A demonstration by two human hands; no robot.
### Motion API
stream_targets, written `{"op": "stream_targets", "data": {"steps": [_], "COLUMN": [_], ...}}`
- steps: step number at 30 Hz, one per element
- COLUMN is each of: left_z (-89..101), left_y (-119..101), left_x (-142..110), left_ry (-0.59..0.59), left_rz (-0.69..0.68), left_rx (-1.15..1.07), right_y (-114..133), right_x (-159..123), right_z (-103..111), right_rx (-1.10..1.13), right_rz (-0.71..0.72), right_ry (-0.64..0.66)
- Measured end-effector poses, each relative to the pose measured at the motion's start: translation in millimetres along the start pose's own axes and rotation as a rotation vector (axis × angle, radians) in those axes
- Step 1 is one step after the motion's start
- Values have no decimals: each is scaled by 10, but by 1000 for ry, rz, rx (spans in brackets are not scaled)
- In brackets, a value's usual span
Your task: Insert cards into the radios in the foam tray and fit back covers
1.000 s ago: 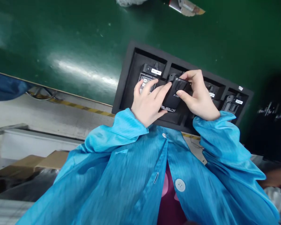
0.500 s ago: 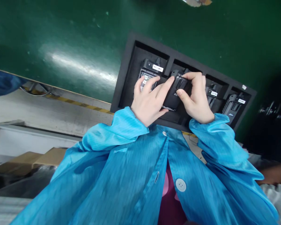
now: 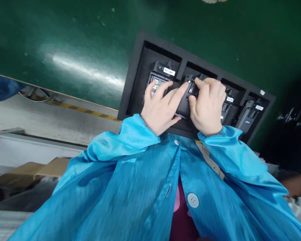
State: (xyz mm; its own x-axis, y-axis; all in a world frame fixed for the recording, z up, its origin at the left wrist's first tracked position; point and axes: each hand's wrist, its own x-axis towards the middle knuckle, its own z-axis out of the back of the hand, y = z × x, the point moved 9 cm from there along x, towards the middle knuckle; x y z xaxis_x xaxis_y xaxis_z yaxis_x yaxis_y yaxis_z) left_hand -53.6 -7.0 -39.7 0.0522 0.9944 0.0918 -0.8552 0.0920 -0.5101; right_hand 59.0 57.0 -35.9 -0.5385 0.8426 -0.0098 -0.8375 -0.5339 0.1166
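Note:
A black foam tray [image 3: 136, 83] with several compartments lies on the green table near me. Both my hands hold a black handheld device [image 3: 183, 105] over the tray's second compartment. My left hand [image 3: 160, 108] cups its left side, with the index finger stretched along its top. My right hand [image 3: 207, 105] is curled over its right end, fingertips pressing its upper edge. A similar device with a white label [image 3: 163, 72] sits in the leftmost compartment, and two more devices [image 3: 248, 115] lie in the compartments to the right.
The green table [image 3: 77, 40] stretches beyond the tray, its near edge marked by a yellow-black strip [image 3: 90, 112]. Cardboard boxes [image 3: 40, 169] sit low on the left. A dark blurred mass [image 3: 291, 127] fills the right side. My blue smock covers the lower view.
My right hand has curled further over the device's right end, fingers closing onto its top edge. The device has sunk lower toward its compartment. My left hand has barely moved.

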Motion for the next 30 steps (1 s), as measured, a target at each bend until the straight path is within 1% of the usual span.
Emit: {"op": "stream_targets", "data": {"steps": [6, 12, 18, 21, 25, 27, 28, 30], "left_z": [5, 13, 2, -5, 18, 39, 48, 65], "left_y": [-10, -18, -27, -45, -106, -184, -227, -304], "left_x": [3, 2, -4, -11, 24, 65, 86, 121], "left_ry": [-13, -8, 0, 31, 85, 110, 124, 153], "left_rz": [-9, -13, -36, -61, -103, -155, -181, -220], "left_rx": [-4, -2, 6, 45, 152, 210, 237, 286], "right_y": [53, 78, 117, 155, 147, 125, 110, 43], "right_x": [-27, -53, -68, -83, -66, -77, -99, -176], "right_z": [29, -22, -43, -57, -52, -5, 53, 253], "right_rx": [-31, 0, -43, -15, 102, 175, 222, 316], "right_rz": [-2, -17, -40, 5, 91, 132, 150, 161], "right_ry": [-13, -11, -16, 2, 11, 30, 36, 42]}}
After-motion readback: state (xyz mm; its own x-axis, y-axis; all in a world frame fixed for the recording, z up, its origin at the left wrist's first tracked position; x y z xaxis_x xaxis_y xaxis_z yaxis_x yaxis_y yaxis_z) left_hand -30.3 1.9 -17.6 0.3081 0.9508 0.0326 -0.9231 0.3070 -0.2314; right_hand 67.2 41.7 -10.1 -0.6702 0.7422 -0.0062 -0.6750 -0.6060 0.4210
